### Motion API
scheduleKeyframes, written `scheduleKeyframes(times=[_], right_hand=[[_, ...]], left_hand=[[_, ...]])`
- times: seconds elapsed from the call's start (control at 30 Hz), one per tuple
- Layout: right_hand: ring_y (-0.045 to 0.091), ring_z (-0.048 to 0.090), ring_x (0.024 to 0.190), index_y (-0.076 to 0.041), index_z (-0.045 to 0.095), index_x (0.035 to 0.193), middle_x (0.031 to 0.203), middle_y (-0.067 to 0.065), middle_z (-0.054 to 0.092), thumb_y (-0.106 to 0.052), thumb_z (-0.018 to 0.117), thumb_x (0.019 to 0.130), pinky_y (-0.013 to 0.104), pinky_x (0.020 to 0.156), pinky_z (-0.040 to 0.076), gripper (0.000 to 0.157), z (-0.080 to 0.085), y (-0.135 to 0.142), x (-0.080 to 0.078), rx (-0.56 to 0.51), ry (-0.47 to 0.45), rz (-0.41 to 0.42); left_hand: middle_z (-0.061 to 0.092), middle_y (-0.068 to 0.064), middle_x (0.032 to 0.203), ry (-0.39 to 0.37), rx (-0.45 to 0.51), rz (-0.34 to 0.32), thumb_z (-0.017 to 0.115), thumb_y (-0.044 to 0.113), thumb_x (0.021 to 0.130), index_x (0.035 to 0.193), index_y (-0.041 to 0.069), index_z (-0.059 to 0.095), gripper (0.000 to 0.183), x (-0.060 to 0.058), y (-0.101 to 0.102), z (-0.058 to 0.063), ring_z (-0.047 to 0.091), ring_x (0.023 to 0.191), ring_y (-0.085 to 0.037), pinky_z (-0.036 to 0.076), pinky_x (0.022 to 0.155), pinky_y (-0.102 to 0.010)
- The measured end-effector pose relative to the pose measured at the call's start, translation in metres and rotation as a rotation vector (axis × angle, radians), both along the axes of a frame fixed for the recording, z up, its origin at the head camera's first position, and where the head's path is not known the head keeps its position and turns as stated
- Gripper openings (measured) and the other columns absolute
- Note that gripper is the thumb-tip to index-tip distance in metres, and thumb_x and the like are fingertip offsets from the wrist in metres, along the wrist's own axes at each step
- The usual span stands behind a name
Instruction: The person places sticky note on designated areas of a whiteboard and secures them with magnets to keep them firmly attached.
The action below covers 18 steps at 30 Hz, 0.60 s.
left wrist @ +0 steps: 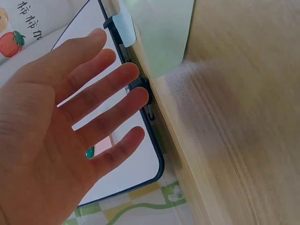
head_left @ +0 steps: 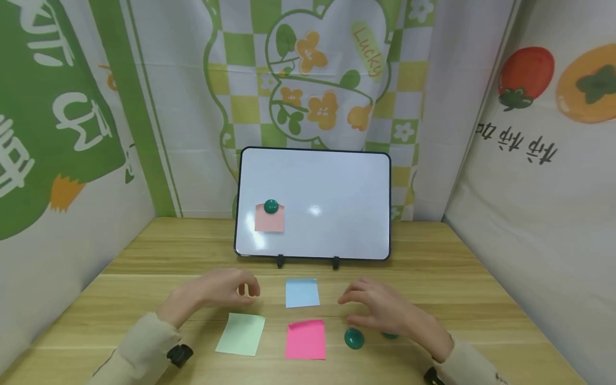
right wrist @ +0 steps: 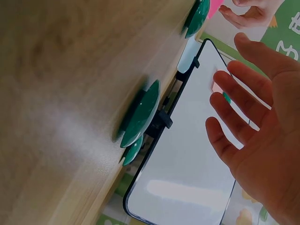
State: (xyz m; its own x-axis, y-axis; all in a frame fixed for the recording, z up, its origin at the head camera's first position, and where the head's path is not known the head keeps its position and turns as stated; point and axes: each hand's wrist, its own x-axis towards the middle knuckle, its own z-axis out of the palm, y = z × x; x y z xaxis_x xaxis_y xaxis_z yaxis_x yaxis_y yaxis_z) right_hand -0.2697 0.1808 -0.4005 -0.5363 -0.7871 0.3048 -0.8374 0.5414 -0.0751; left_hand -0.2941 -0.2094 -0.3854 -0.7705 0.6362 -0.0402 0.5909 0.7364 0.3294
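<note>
My left hand [head_left: 216,289] hovers over the table with loosely bent fingers and holds nothing; a light green sticky note [head_left: 241,334] lies just in front of it. My right hand [head_left: 377,305], also holding nothing, is above several round green magnets [head_left: 354,338], one of them partly hidden beneath it in the head view. The right wrist view shows a magnet [right wrist: 143,115] standing out from the tabletop. Between the hands lie a blue sticky note [head_left: 302,293] and a bright pink sticky note [head_left: 306,340] with its top edge curled up.
Behind the notes, a black-framed whiteboard [head_left: 337,208] stands tilted on small black feet [head_left: 336,262]. On its left side, a green magnet [head_left: 271,206] holds a pale pink note [head_left: 269,223]. Printed curtains [head_left: 183,107] enclose the wooden table [head_left: 418,272] at the back and sides.
</note>
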Motion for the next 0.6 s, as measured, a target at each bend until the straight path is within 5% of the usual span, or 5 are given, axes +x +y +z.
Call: scheduleKeyframes(times=[0.6], right_hand=[[0.007, 0.056, 0.108, -0.02, 0.069, 0.12, 0.116, -0.013, 0.063, -0.043, 0.074, 0.086, 0.027, 0.09, 0.051, 0.041, -0.0019, 0.0091, 0.0048, 0.073, -0.179, 0.024]], left_hand=[[0.068, 0.013, 0.097, -0.148, 0.039, -0.02, 0.078, 0.037, 0.083, 0.1, 0.023, 0.072, 0.023, 0.0041, -0.0012, -0.0047, 0.06, 0.085, -0.006, 0.049, 0.074, -0.026]])
